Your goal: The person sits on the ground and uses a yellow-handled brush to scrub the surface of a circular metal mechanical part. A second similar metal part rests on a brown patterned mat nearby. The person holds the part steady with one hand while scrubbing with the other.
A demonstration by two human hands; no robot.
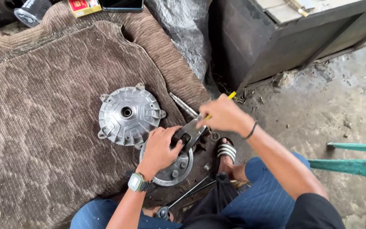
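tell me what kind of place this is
Probably an informal motorcycle repair spot, worked at floor level: a finned metal wheel hub lies on a brown mat, a round brake plate under the left hand, long tools on stained concrete.

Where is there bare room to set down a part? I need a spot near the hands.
The brown mat lies bare left of the finned hub, also above it. Bare concrete lies right of the right hand. It is crowded around the left hand, round plate and sandalled foot.
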